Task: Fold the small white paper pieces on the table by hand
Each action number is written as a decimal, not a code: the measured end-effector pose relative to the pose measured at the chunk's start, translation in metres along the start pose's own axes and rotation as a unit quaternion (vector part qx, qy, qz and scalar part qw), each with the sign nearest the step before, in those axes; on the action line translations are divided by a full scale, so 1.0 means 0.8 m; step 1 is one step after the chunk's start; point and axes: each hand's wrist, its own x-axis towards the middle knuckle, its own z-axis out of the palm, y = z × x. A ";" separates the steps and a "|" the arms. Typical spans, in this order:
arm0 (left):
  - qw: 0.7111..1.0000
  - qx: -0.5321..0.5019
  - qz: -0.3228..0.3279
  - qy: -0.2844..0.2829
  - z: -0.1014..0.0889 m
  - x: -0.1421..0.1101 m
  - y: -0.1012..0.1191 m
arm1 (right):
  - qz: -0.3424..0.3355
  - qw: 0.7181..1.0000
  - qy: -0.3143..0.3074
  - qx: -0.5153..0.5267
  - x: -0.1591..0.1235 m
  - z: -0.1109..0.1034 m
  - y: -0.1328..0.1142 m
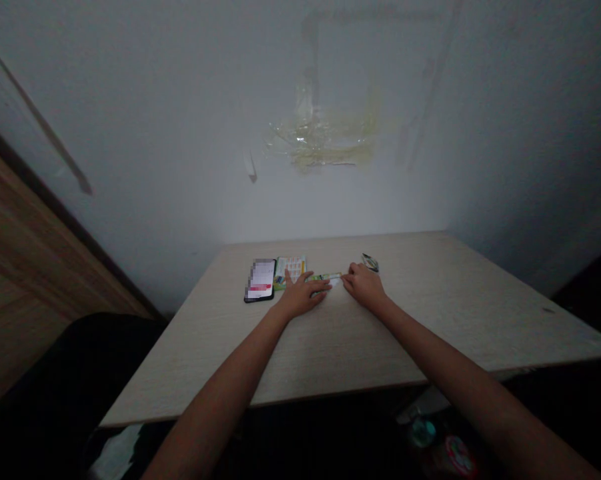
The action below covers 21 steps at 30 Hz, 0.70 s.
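My left hand [303, 295] lies flat on the table with its fingers spread, pressing on a narrow strip of printed, green-edged paper [333, 275]. At the strip's right end, the fingers of my right hand [366, 287] are pinched together on the paper. Partly under my left fingers is a colourful printed leaflet [295, 263]; whether it joins the strip I cannot tell. Left of the leaflet, a phone [261, 280] with its screen lit lies close beside it. Just behind my right hand sits a small dark, patterned item [370, 261], too small to name.
The pale wooden table [350, 347] meets a grey wall [190, 133] with peeling clear tape [325, 143]. A wooden door or panel [35, 267] stands at the left. Below the table's front edge are several dim items, among them a red-lidded container [460, 455].
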 end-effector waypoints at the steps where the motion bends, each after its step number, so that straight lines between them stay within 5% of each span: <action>1: 1.000 0.001 0.000 -0.001 0.000 0.000 0.000 | 0.004 1.000 0.000 -0.001 0.001 0.001 0.000; 14: 1.000 -0.016 0.019 0.017 -0.002 -0.002 0.003 | 0.039 0.999 0.030 0.021 -0.001 0.009 0.007; 21: 1.000 -0.014 0.011 0.021 -0.002 -0.002 0.004 | -0.010 0.996 0.038 0.074 0.002 0.013 0.011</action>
